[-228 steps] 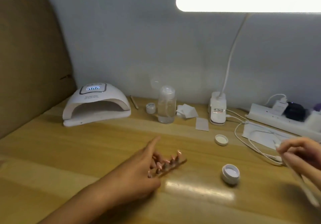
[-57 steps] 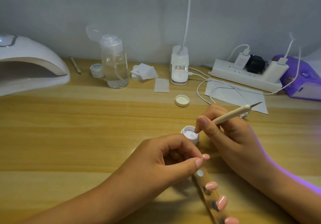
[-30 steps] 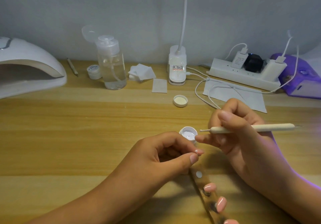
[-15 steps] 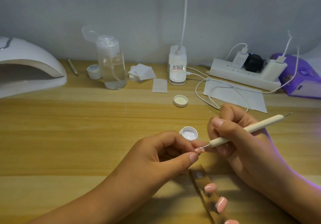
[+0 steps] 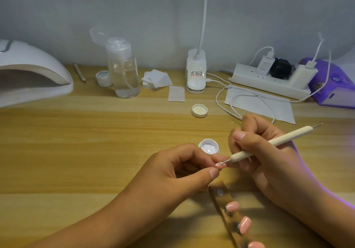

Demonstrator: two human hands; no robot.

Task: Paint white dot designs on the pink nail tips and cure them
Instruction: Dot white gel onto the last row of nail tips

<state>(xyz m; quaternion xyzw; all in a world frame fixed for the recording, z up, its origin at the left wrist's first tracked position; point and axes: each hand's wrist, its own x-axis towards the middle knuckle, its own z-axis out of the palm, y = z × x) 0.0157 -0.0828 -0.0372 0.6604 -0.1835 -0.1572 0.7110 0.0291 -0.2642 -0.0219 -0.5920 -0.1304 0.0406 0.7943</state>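
Pink nail tips (image 5: 245,225): one pinched by left fingers (image 5: 203,176), three on one strip (image 5: 218,187); right fingers (image 5: 240,138) grip one dotting pen (image 5: 288,139).

No wording can be read anywhere. Along the table's back edge, the small jar (image 5: 103,77) has a printed lid label, the lamp base (image 5: 196,74) a sticker with red and dark print, and the white charger (image 5: 265,65) on the power strip (image 5: 249,78) fine grey print. All of it is too blurred to make out.
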